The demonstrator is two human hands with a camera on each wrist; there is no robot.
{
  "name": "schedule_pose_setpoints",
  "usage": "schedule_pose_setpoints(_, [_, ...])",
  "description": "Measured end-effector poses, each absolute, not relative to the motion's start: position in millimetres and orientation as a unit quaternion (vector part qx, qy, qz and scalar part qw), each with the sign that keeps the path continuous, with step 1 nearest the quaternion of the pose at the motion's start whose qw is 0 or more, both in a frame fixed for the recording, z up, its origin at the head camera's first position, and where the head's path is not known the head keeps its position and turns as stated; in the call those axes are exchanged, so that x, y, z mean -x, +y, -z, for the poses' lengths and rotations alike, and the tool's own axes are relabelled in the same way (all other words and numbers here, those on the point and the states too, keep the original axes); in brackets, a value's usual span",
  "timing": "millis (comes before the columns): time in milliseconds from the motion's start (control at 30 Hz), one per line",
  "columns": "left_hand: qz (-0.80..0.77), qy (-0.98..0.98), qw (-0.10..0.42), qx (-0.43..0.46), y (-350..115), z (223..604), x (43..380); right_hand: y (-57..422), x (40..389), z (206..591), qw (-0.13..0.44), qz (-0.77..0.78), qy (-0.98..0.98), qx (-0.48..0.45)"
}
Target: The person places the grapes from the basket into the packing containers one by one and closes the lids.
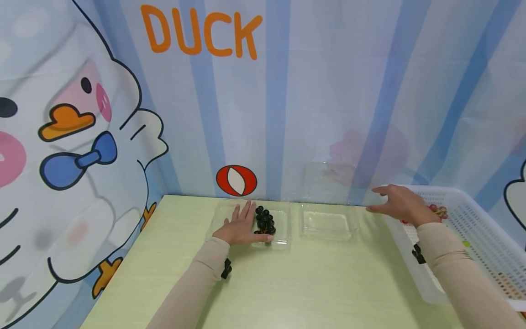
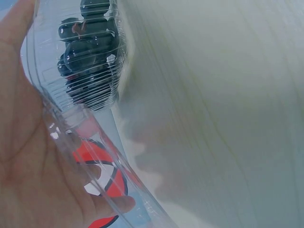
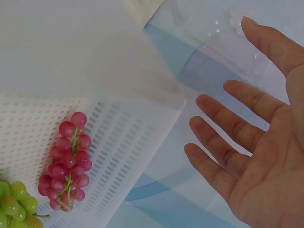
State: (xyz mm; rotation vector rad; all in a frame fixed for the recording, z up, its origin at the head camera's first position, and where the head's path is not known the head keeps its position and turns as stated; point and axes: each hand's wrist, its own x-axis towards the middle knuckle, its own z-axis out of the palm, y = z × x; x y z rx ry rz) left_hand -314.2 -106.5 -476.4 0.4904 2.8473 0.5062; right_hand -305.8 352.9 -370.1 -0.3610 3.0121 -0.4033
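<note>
At near right on the pale yellow-green wooden bench [image 1: 320,283], a white perforated plastic basket [image 1: 411,269] holds a bunch of pink grapes [image 3: 69,164] and one of green grapes [image 3: 18,204]. Farther, the left hand [image 1: 239,230], fingers extended, touches a clear hinged plastic container [image 1: 283,224] holding a bunch of glossy black grapes [image 1: 265,220]. The right hand [image 1: 398,205], fingers spread and gripping nothing, is raised near the basket's far left corner; a second clear plastic container [image 1: 328,223] stands to its left, striped blue-and-white fabric backdrop [image 1: 304,91] behind.
</note>
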Motion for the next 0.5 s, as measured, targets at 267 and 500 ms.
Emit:
schedule_pose_setpoints(267, [-0.172, 0.966, 0.103, -0.163, -105.5, 475.6, 313.8, 369.8, 305.2, 370.9, 0.038, 0.119, 0.986, 0.111])
schedule_pose_setpoints(500, [-0.175, 0.965, 0.104, -0.165, -105.4, 474.7, 314.1, 384.9, 305.6, 373.5, 0.049, 0.112, 0.989, 0.086])
